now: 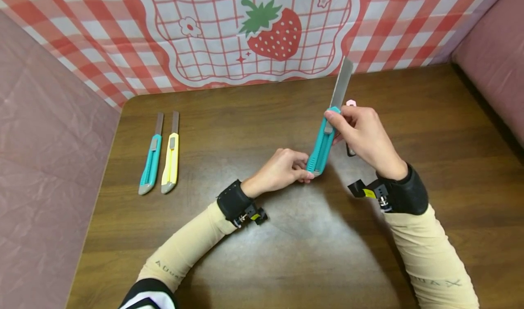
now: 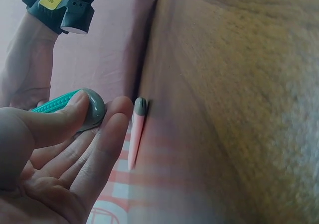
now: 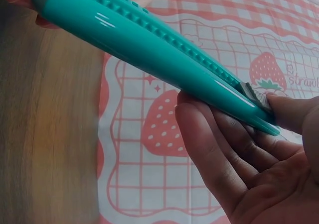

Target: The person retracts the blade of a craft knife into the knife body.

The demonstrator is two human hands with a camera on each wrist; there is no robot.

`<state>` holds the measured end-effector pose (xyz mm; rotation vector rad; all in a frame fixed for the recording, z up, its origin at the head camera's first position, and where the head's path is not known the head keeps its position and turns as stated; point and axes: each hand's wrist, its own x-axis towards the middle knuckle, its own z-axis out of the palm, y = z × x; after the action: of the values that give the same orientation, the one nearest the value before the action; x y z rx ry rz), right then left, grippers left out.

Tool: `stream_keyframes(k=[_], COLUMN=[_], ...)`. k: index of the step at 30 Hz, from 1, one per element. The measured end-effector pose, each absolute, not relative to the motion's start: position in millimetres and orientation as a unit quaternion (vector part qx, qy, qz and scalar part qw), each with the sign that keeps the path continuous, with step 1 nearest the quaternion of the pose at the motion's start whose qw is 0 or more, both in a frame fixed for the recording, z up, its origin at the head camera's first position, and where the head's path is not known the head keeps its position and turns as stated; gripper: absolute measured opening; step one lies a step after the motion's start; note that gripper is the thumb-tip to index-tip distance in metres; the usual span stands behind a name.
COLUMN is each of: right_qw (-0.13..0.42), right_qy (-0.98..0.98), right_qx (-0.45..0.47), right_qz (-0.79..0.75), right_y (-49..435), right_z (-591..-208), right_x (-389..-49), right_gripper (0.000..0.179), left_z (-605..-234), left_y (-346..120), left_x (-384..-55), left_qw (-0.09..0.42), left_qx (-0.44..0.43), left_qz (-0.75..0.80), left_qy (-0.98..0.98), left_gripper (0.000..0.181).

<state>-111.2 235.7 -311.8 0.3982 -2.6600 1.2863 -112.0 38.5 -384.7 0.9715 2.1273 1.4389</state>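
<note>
Both hands hold one teal utility knife (image 1: pixel 322 145), raised over the table and tilted, its long grey blade (image 1: pixel 341 81) extended toward the back. My right hand (image 1: pixel 366 138) grips the upper handle, thumb close by the grey slider (image 3: pixel 254 95). At the grey end cap (image 2: pixel 94 109) my left hand (image 1: pixel 282 170) pinches the knife between thumb and fingers. Behind the right hand, a pink knife (image 2: pixel 135 134) lies on the table, mostly hidden in the head view.
At the left of the wooden table (image 1: pixel 245 127) lie another teal utility knife (image 1: pixel 150 163) and a yellow utility knife (image 1: pixel 170 163), side by side with blades out. A checked strawberry cloth (image 1: pixel 213 27) hangs along the back edge. Pink fabric (image 1: pixel 491 54) borders the right side.
</note>
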Motion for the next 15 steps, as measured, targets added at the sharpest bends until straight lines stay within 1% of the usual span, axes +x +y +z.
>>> stream_keyframes(k=[7,15], right_qw=[0.089,0.091], right_qy=[-0.89,-0.899], right_qx=[0.141,0.143], right_qz=[0.425,0.404], right_y=[235.2,235.2], right_z=[-312.8,-312.0], right_x=[-110.6,-110.3], right_gripper=[0.022,0.027], left_z=[-385.2,-384.1], left_y=[38.5,38.5], left_x=[-112.3,-111.4], left_qw=[0.212,0.24], left_qx=[0.339,0.327], left_qz=[0.523,0.542], left_qy=[0.752,0.736], left_gripper=[0.007,0.006])
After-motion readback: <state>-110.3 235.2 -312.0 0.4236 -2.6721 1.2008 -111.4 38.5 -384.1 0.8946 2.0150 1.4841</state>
